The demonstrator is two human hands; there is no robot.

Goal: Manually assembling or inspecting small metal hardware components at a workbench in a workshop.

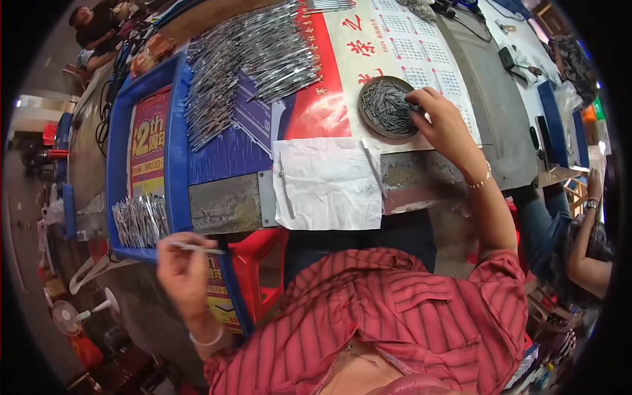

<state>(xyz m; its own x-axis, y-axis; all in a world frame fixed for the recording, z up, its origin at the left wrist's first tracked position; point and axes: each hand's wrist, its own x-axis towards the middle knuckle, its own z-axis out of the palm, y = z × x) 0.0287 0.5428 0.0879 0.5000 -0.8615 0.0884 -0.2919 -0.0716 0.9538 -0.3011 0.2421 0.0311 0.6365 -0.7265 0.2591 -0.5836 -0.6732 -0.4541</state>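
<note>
My left hand (pixel 184 276) is at the front corner of a blue tray (pixel 178 158), its fingers pinched on a thin silvery metal rod (pixel 201 249). Beside it, a bundle of similar shiny metal strips (pixel 140 220) lies in the tray's near end. My right hand (pixel 444 125) reaches over the rim of a round dish (pixel 370 125) full of short grey metal pins (pixel 387 104). Its thumb and fingers are drawn together at the pins, and whatever is between them is hidden. Between my hands a creased white cloth or paper (pixel 329 187) hangs over the table edge.
Long heaps of slender metal pieces (pixel 214 85) cover the back left of the table (pixel 224 204). A printed calendar sheet (pixel 329 118) lies under the dish. Black adapters (pixel 510 60) with cables and another blue tray (pixel 553 125) are at right. A red stool (pixel 253 263) stands below.
</note>
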